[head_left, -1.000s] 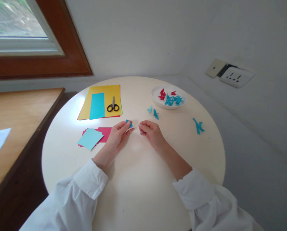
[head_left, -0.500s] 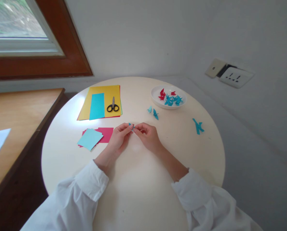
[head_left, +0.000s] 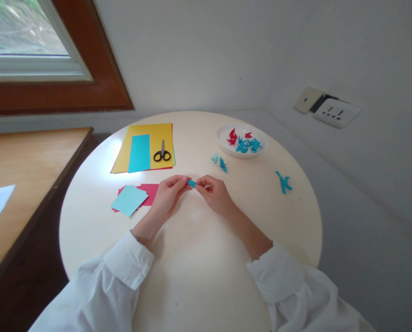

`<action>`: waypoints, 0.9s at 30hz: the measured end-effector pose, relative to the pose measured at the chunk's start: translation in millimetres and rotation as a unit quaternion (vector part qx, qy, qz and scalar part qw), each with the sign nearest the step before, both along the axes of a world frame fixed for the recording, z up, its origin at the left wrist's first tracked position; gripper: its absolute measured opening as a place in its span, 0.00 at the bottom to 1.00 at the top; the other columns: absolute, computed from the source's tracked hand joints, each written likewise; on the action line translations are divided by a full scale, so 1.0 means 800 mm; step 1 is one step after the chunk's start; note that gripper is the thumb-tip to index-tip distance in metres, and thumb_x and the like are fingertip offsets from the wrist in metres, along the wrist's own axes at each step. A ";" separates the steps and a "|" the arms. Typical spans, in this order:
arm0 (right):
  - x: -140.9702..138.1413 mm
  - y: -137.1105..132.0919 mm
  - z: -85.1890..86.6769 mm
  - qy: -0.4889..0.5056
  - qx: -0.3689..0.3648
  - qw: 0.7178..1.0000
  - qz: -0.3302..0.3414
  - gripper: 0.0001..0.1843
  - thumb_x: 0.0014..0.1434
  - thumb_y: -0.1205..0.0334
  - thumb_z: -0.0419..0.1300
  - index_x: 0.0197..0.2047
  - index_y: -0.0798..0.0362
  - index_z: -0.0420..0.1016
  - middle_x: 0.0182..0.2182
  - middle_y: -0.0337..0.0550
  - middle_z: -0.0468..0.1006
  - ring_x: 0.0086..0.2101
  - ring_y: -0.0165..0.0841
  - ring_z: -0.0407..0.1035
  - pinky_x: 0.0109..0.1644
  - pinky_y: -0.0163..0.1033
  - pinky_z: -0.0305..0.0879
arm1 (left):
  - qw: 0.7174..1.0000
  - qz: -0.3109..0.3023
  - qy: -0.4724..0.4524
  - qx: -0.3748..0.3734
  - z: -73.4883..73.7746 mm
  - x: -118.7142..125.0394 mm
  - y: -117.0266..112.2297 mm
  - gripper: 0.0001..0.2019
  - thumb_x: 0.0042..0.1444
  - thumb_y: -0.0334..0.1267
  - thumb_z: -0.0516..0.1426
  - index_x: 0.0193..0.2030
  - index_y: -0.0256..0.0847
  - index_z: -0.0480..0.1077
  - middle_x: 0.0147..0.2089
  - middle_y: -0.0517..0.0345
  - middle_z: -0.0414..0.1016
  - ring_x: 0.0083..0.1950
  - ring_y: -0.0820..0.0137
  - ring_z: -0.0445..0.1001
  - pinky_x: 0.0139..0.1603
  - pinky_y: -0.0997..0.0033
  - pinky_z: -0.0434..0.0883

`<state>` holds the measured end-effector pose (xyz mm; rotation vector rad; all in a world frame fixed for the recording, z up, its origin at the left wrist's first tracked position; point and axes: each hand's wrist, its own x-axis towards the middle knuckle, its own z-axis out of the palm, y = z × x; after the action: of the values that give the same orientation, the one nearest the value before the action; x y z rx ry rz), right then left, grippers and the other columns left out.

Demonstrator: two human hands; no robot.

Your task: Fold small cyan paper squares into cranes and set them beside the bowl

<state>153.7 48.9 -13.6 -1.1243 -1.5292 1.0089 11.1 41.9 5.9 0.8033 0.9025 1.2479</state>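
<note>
Between my fingertips is a small piece of folded blue paper (head_left: 191, 183), held over the middle of the round table. My left hand (head_left: 171, 191) pinches its left end, and the thumb and fingers of my right hand (head_left: 213, 192) close on its right end. The fingers hide part of the paper, so its exact shape cannot be made out. Just beyond my right hand lie a blue paper crane (head_left: 223, 165) and a pale aqua paper crane (head_left: 214, 158). Left of my left hand, square paper sheets (head_left: 129, 200) in aqua and pink-red are stacked loosely.
A white dish (head_left: 223, 145) at the back right holds several red and blue paper cranes. Blue paper strips (head_left: 283, 182) lie at the right. Black-handled scissors (head_left: 162, 154) and a blue paper rectangle (head_left: 139, 153) rest on yellow sheets (head_left: 122, 159). A wooden desk (head_left: 39, 157) stands left.
My left hand has shifted slightly and its thumb has moved off the front of the folded paper. More of the blue paper shows between my hands now.
</note>
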 end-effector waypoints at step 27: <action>-0.014 -0.003 -0.003 0.146 -0.045 0.988 0.014 0.10 0.48 0.57 0.59 0.30 0.50 0.61 0.24 0.33 0.67 0.25 0.27 0.63 0.30 0.35 0.61 | 0.987 0.064 0.141 0.050 -0.010 0.007 -0.002 0.07 0.42 0.38 0.62 0.25 0.36 0.74 0.26 0.58 0.73 0.29 0.73 0.68 0.33 0.72 0.64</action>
<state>142.1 46.3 -15.8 -0.9686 -1.2785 1.2145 16.6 40.5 -2.4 1.0339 1.1410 1.3188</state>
